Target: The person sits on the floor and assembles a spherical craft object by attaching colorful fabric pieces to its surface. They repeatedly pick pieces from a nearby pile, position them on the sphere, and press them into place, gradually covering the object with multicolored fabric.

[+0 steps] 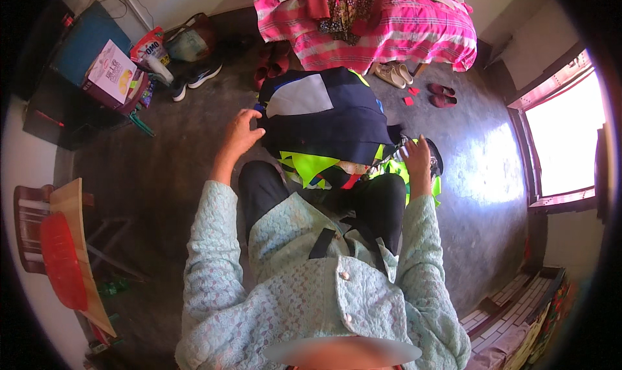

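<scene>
A large dark navy cloth [353, 127] with a pale grey patch [301, 96] lies spread over a heap in front of my knees. My left hand [241, 135] is at its left edge, thumb and forefinger apart, the fingertips close to or touching the fabric. Beyond the cloth's right corner, my right hand [416, 157] is raised with its fingers spread, near a dark strip of material. Neon yellow fabric [310, 167] pokes out under the cloth, and more bright yellow-green pieces [396, 169] lie partly behind my right hand. What lies beneath the cloth is mostly hidden.
A bed with a pink checked cover [414, 30] stands ahead. Beige shoes [392, 74] and maroon shoes [442, 96] sit near it. At left are a cardboard box [113, 72], dark sneakers [196, 81] and a red plastic piece [63, 261] against a wooden board. A bright window [564, 140] is at right.
</scene>
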